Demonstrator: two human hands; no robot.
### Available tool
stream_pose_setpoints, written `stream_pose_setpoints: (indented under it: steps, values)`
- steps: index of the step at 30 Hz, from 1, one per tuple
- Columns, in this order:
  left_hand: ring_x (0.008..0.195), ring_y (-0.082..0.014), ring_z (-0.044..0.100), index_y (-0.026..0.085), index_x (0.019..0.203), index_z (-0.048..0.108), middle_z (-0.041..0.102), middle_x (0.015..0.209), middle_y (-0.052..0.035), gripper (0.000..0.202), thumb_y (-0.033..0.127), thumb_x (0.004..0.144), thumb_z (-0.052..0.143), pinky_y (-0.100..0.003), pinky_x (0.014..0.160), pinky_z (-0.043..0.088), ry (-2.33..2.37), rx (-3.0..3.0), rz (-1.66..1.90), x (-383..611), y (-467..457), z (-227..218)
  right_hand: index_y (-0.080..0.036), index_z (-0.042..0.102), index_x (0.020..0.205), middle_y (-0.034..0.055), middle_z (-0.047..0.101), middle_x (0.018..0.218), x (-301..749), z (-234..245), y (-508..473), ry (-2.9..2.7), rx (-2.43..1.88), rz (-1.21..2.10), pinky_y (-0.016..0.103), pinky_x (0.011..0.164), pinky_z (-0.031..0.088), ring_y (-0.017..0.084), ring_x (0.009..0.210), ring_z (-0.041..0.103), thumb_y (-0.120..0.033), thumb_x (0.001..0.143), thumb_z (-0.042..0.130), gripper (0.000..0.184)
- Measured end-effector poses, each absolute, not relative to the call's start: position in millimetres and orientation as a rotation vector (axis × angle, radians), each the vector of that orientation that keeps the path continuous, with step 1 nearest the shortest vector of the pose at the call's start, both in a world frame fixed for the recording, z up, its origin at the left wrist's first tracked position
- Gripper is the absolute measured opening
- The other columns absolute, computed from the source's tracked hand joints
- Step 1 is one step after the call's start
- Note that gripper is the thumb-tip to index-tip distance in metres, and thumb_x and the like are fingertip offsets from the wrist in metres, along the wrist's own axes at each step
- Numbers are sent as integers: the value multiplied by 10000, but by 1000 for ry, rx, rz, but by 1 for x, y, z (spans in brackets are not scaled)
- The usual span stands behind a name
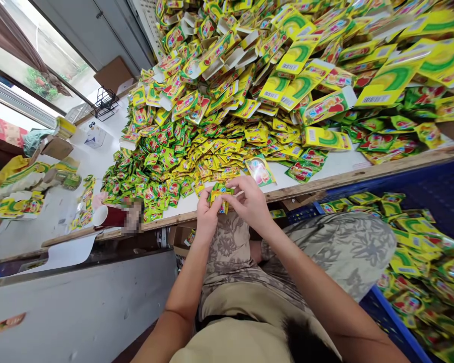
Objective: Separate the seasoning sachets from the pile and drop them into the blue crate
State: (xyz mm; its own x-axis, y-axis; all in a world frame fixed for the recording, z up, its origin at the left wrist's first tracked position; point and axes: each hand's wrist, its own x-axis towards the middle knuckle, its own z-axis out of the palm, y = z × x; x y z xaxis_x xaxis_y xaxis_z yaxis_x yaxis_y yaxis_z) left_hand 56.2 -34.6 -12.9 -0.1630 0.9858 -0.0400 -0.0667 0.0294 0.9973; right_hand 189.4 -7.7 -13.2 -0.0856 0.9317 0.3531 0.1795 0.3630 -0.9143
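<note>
Close together at the table's front edge, my left hand (207,214) and my right hand (251,201) both grip small yellow and green packets (219,196). The fingers of each hand are pinched on them, and how many packets they hold is hard to tell. Just beyond my hands lies a heap of loose small packets (162,166), green toward the left and yellow in the middle. A flat printed packet (260,170) rests on the white table (285,187) near my right fingers. Yellow boxes (298,85), several with open flaps, are piled behind the packets.
A blue crate (395,322) full of filled packs stands low at my right. Left on the table are a dark red cup (111,216), a clear jar (63,179) and a black wire rack (106,104). A wooden strip (325,182) edges the table.
</note>
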Motion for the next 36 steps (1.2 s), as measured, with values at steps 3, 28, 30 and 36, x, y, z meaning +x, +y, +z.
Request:
stream_pose_setpoints:
  steps: [3, 28, 30, 36]
  values:
    - [870, -131, 603, 224, 1058, 554, 635, 979, -21, 324, 464, 848, 611, -252, 802, 487, 1309, 1042, 1379, 59, -33, -15, -231, 615, 924, 95, 569, 1046, 192, -13, -9, -1600, -946, 966, 307, 562, 534, 204, 845, 570, -325, 834, 660, 137]
    - [694, -123, 555, 188, 894, 596, 623, 774, -1, 329, 503, 811, 639, -249, 684, 459, 1571, 1171, 1290, 63, -25, -21, -211, 550, 832, 92, 617, 1060, 192, -32, 0, -1087, -1063, 1384, 304, 608, 529, 192, 829, 634, -482, 689, 745, 363]
    - [731, -137, 569, 188, 848, 606, 624, 776, -5, 288, 475, 836, 615, -264, 722, 466, 1604, 1237, 1277, 64, -25, -21, -227, 543, 1017, 100, 610, 1151, 193, -31, 1, -1197, -1049, 1346, 321, 683, 535, 210, 927, 636, -429, 678, 763, 452]
    - [774, -152, 603, 187, 839, 624, 647, 804, -18, 279, 466, 842, 611, -277, 740, 491, 1626, 1281, 1256, 70, -23, -21, -205, 628, 861, -7, 660, 734, 205, -27, 2, -1574, -1139, 1311, 287, 629, 467, 178, 699, 593, -387, 749, 703, 226]
